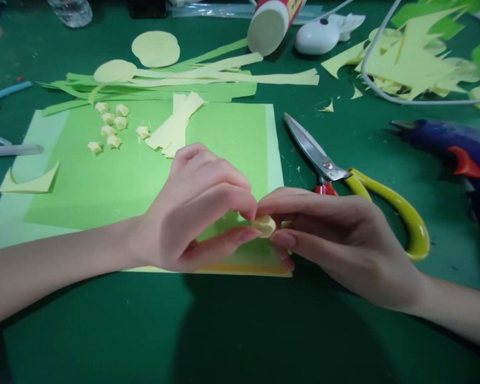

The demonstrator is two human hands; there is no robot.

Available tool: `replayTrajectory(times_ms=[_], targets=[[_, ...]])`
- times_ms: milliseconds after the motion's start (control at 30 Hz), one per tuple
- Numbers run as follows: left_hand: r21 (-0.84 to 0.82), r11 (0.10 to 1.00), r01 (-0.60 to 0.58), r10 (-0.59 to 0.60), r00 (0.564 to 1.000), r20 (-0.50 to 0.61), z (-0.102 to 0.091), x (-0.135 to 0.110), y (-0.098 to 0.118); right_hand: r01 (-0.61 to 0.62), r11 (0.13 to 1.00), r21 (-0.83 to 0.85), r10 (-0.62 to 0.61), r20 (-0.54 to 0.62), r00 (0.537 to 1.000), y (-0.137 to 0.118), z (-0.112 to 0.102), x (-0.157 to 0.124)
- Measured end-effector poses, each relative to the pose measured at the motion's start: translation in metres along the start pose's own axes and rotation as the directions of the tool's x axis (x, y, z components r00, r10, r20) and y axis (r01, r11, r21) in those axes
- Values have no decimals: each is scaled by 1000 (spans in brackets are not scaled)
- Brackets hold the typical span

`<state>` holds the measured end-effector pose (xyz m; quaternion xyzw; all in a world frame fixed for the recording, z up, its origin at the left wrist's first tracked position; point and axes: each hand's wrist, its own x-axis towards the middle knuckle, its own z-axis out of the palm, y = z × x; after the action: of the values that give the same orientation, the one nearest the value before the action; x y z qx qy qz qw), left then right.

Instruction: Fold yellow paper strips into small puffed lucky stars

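A small folded piece of pale yellow paper point(265, 226) is pinched between my two hands, above the lower right of the green paper sheets point(240, 133). My left hand point(208, 208) grips its left side with thumb and index finger. On its right side, the thumb and fingertips of my right hand point(336, 240) are closed on it, and a bit of yellow strip shows behind that thumb. Several small yellow paper stars point(114, 141) lie on the sheet's upper left. Beside them are short cream paper strips point(176, 125), crossed over each other.
Scissors point(328, 168) with yellow and red handles lie right of the sheets, partly behind my right hand. Farther right is a blue glue gun point(436, 136). Long paper strips point(208, 77), a tipped paper cup point(268, 29) and paper scraps point(416, 58) lie at the back, near a white cable point(366, 58).
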<state>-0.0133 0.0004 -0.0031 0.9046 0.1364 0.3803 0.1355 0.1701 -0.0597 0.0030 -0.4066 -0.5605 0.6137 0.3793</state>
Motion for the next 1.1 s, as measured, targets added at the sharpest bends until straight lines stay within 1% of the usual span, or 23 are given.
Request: replayTrajectory(times_ms=[100, 200, 300, 400, 633, 733, 800, 900, 1000, 1100], targets=[[38, 999, 6, -6, 1000, -2, 4, -3, 0, 2, 1000, 11, -2, -15, 1000, 0, 1, 1], [52, 998, 26, -29, 999, 45, 6, -4, 1, -9, 999, 36, 10, -17, 1000, 1, 2, 2], [65, 997, 35, -41, 994, 97, 5, -4, 3, -8, 1000, 13, 8, -7, 1000, 0, 2, 5], [118, 993, 28, -46, 988, 150, 4, -5, 3, 17, 1000, -7, -18, -29, 999, 0, 2, 6], [111, 994, 1, -15, 992, 127, 5, -7, 1, 55, 995, -83, -60, -50, 997, 2, 2, 5], [146, 989, 2, -17, 995, 102, 5, -7, 1, 105, 971, -215, -121, -64, 991, 1, 2, 4], [171, 985, -12, -2, 997, 80, 5, -8, 1, 166, 909, -383, -195, -38, 980, 1, 2, 3], [219, 973, -79, 69, 996, 53, 6, -9, 1, 315, 723, -614, -344, 74, 936, 2, 2, 2], [265, 952, -153, 155, 988, 15, 7, -10, 1, 424, 538, -729, -479, 150, 865, 2, 2, 0], [275, 945, -177, 178, 984, 23, 8, -10, 2, 478, 383, -790, -564, 210, 799, 0, 3, -2]])
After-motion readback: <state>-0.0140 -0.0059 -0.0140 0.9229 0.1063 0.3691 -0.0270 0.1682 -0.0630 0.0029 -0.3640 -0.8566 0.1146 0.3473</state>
